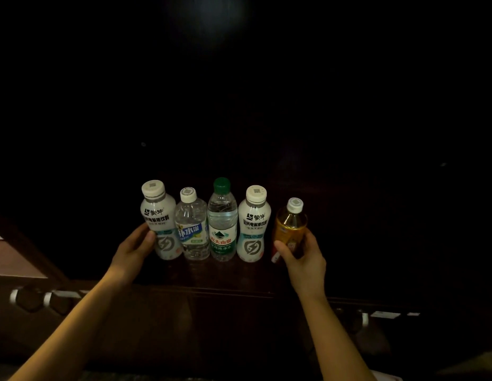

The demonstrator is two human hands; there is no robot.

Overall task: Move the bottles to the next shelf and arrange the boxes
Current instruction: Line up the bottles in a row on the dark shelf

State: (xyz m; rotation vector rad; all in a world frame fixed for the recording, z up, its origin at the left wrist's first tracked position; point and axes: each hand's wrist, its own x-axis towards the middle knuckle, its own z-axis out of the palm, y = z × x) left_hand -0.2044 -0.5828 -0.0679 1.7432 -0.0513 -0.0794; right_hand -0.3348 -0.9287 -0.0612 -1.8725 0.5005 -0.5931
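Bottles, five of them, stand upright in a close row on a dark shelf (225,273), near its front edge; we see a white milky bottle (160,221), a clear blue-labelled bottle (192,225), a green-capped water bottle (222,221), a second white bottle (253,225) and an amber tea bottle (290,228); our left hand (135,253) grasps the first white bottle; our right hand (303,258) grips the amber one.

Five bottles stand upright in one row on a dark shelf (225,273): white milk-drink bottle (160,220), clear blue-labelled bottle (192,225), green-capped water bottle (222,221), second white bottle (253,224), amber tea bottle (290,226) set slightly apart.
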